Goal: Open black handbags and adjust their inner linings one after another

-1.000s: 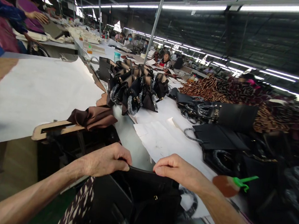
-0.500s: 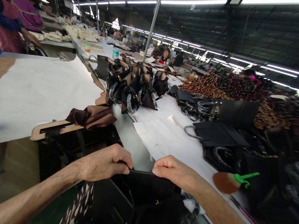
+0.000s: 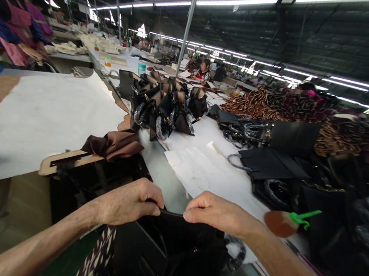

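Observation:
A black handbag (image 3: 192, 255) rests against my lap at the table's near edge, its top edge turned toward me. My left hand (image 3: 138, 201) is closed on that edge, thumb on the near side and fingers over the far side. Close by to the right, my right hand (image 3: 208, 208) pinches the same edge, leaving a short stretch of rim between the two thumbs. A plastic-wrapped handle (image 3: 238, 253) of the bag shows below my right wrist. The bag's lower part is dark and hard to make out.
Several black bags (image 3: 166, 105) stand upright ahead on the table, and more black bags (image 3: 274, 165) lie to the right. A glue bottle (image 3: 281, 223) with a green nozzle is beside my right forearm. Brown cloth (image 3: 114, 145) lies at left near white paper (image 3: 51, 119). A co-worker (image 3: 16, 28) stands far left.
My right thumb has slid slightly left along the bag's edge, toward my left hand. My left hand stays in place. The co-worker at far left has shifted position.

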